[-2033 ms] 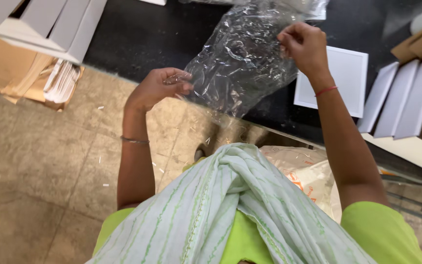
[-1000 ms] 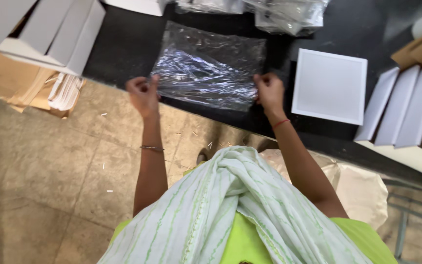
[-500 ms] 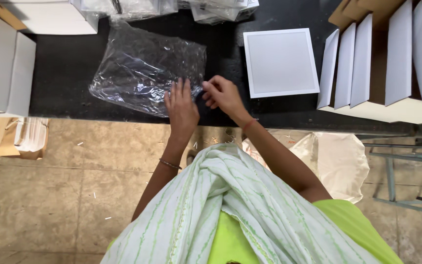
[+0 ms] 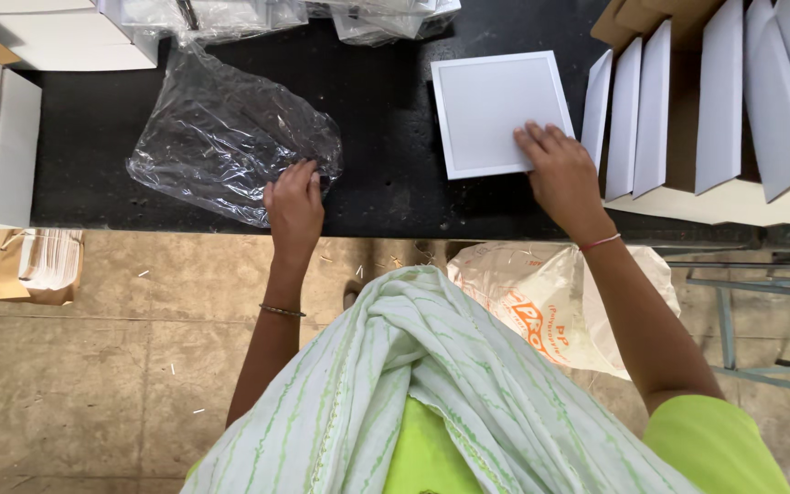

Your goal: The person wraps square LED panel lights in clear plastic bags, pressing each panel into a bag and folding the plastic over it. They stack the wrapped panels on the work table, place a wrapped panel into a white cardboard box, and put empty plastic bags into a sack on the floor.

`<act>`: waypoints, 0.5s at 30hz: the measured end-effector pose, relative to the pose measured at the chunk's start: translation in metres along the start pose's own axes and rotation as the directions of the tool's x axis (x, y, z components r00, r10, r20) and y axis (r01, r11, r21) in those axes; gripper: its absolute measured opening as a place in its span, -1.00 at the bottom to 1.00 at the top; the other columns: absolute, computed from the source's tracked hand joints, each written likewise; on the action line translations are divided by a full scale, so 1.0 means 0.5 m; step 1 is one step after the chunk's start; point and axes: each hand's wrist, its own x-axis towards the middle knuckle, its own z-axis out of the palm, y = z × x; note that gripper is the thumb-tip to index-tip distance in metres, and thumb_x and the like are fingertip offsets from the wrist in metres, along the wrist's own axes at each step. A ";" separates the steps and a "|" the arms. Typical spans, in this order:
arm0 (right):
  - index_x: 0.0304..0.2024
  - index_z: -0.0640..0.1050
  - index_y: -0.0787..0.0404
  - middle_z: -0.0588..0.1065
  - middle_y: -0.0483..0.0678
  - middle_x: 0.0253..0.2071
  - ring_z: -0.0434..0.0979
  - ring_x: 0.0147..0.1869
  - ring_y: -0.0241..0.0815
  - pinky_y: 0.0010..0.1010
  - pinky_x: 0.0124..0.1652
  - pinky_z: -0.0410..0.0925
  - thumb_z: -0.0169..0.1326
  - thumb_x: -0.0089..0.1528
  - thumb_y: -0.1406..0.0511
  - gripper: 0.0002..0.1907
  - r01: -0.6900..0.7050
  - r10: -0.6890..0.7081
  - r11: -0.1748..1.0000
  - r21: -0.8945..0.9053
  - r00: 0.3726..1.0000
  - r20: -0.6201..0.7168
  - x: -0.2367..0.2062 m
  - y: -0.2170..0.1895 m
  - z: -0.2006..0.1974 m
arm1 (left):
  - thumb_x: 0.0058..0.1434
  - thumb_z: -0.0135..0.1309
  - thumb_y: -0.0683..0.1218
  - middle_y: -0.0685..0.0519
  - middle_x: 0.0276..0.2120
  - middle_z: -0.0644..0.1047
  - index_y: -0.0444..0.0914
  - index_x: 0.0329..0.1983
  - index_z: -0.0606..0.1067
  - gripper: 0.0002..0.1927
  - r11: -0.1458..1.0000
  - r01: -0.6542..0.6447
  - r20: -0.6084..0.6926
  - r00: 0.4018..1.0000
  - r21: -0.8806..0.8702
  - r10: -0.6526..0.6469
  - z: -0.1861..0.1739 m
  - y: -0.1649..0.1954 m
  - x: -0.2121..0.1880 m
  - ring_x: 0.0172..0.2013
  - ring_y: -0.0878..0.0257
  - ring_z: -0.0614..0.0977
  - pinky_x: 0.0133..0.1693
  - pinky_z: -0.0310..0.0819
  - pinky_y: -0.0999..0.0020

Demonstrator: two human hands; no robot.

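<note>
Hands apart on the black table [image 4: 386, 174], we press our left hand [image 4: 294, 206] flat on the crinkled plastic bag [image 4: 221, 137] while our right hand [image 4: 564, 174], fingers spread, rests on the white square panel's [image 4: 496, 105] near corner.

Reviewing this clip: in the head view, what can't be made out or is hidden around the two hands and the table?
- Whether the clear plastic bag holds anything: crinkles and glare hide it.
- Palm and fingertip contact of the left hand on the bag: only its back shows.
- Corner of the white square panel under the right hand: covered by the fingers.
- White boxes at right: cut off by the frame edge.
- Bagged items at top: cropped.
</note>
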 end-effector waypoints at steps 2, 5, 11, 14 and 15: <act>0.19 0.54 0.12 0.53 -0.06 0.23 0.52 0.26 -0.02 -0.22 0.03 0.44 0.20 0.10 0.43 -0.44 0.005 -0.004 0.998 0.067 1.000 -0.018 0.003 -0.001 0.002 | 0.42 -0.01 -0.09 -0.11 0.02 0.62 -0.28 0.02 0.59 -0.75 0.998 -0.003 -0.038 0.999 -0.067 0.000 -0.006 0.004 0.007 0.06 -0.05 0.60 0.18 0.24 -0.14; 0.05 0.57 0.14 0.59 -0.07 0.10 0.61 0.06 -0.09 -0.26 -0.16 0.50 0.20 0.12 0.38 -0.59 0.072 -0.069 0.989 0.127 0.997 -0.031 0.010 -0.024 0.006 | 0.43 0.02 -0.13 -0.12 -0.06 0.65 -0.29 -0.04 0.60 -0.80 0.995 -0.071 -0.093 0.994 -0.073 0.064 -0.013 0.018 0.020 -0.08 -0.09 0.65 0.02 0.42 0.01; -0.02 0.57 0.19 0.58 0.01 0.05 0.62 -0.08 -0.09 -0.27 -0.17 0.49 0.24 0.21 0.28 -0.70 0.144 -0.150 0.974 0.174 0.989 0.017 0.038 -0.170 0.015 | 0.33 0.17 -0.18 -0.13 -0.26 0.63 -0.33 -0.20 0.57 -0.91 0.994 -0.042 -0.165 0.986 -0.104 0.024 -0.015 0.061 0.034 -0.27 -0.09 0.66 -0.24 0.51 0.09; 0.08 0.54 0.20 0.54 -0.02 0.12 0.56 0.06 -0.01 -0.20 0.02 0.43 0.28 0.20 0.18 -0.56 0.152 -0.200 0.907 0.394 0.976 0.085 0.033 -0.187 -0.007 | 0.33 0.15 -0.20 -0.12 -0.32 0.61 -0.34 -0.22 0.47 -0.89 0.995 0.038 -0.153 0.987 -0.098 -0.052 -0.012 0.074 0.028 -0.34 -0.09 0.65 -0.31 0.46 0.08; 0.16 0.50 0.21 0.50 0.00 0.18 0.51 0.15 0.02 -0.17 0.10 0.38 0.30 0.15 0.15 -0.43 0.152 -0.223 0.856 0.494 0.971 0.089 0.027 -0.166 -0.017 | 0.35 0.13 -0.22 -0.11 -0.31 0.61 -0.34 -0.20 0.46 -0.91 0.995 0.021 -0.183 0.982 -0.102 -0.040 -0.011 0.076 0.025 -0.31 -0.10 0.64 -0.31 0.46 0.08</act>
